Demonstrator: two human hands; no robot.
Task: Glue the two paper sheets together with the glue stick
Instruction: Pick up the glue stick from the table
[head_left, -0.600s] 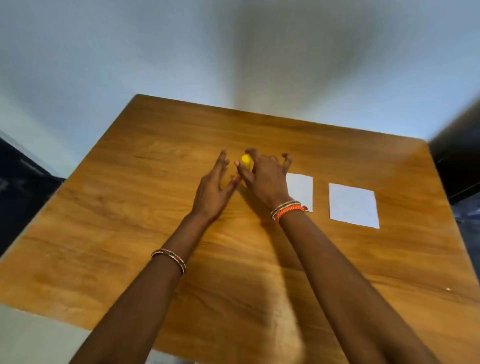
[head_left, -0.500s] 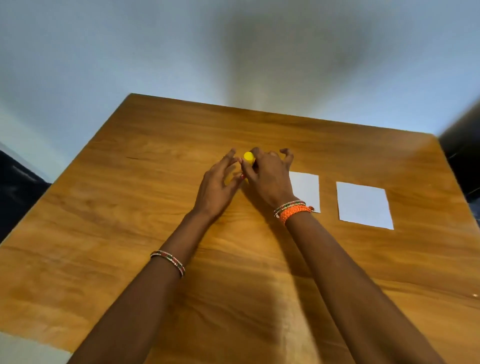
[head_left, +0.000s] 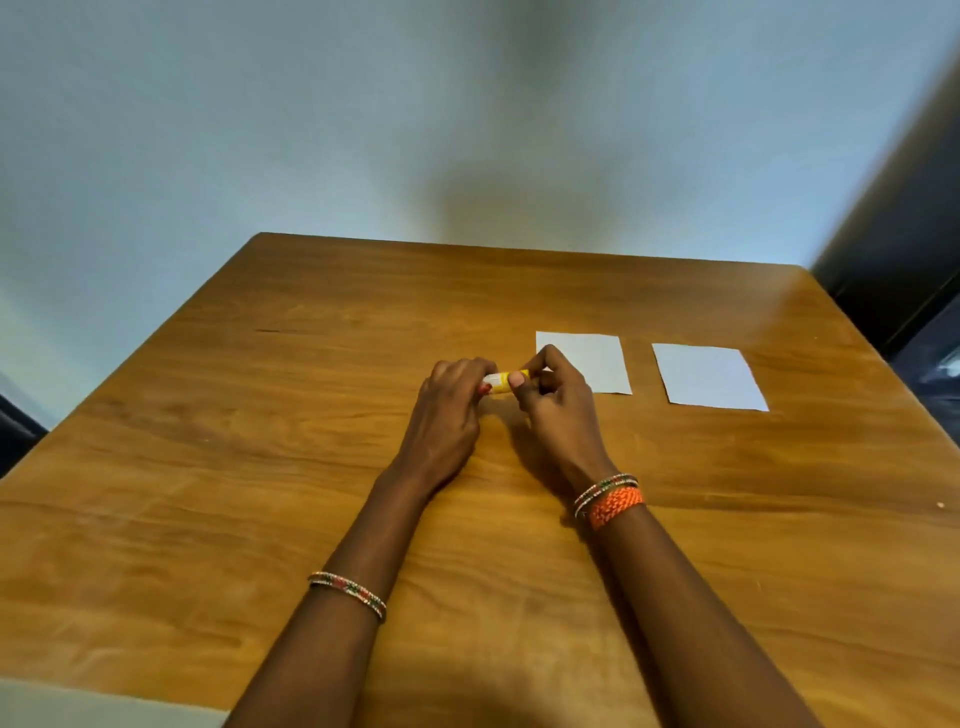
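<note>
Yellow glue stick (head_left: 503, 381) held by both hands' fingers (head_left: 517, 379).

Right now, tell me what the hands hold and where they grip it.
Both hold the glue stick: the left hand grips its left end, the right hand pinches its right end.

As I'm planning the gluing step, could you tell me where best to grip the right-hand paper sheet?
Probably at the near edge of the right-hand paper sheet, approached from the person's side: it lies flat on the table, apart from the other sheet, so only the edges offer purchase.
</note>
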